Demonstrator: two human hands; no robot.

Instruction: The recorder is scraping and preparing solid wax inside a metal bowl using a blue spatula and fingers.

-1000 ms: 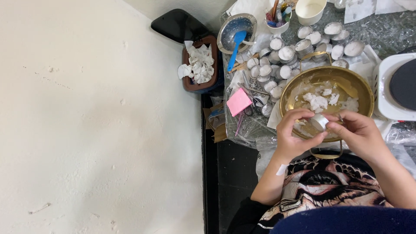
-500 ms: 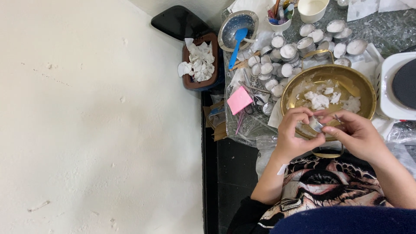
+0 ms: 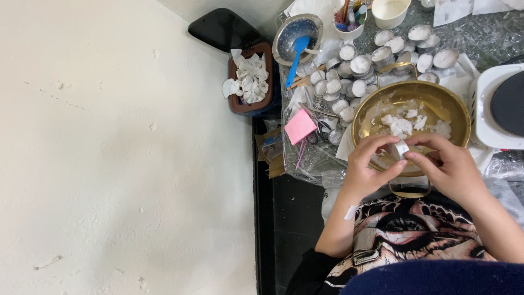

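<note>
At far left, a pale wall fills the view beside the surface, which is covered in crinkled clear plastic. Next comes a brown container heaped with crumpled white scraps, with a dark flat object just above it. To its right stands a round metal dish holding a blue spatula, and below it lies a pink square pad near some thin metal tools. A cluster of small round metal cups, most filled with white wax, spreads across the middle of the surface, with a white cup of coloured sticks and a white bowl behind them. The left hand and right hand meet over the near rim of a brass pot containing white wax pieces. Both hands pinch one small cup between their fingertips; each grip is narrow and closed on it, the cup held just above the pot's near edge. At far right sits a white hot plate with a dark round top, just beside the pot.
</note>
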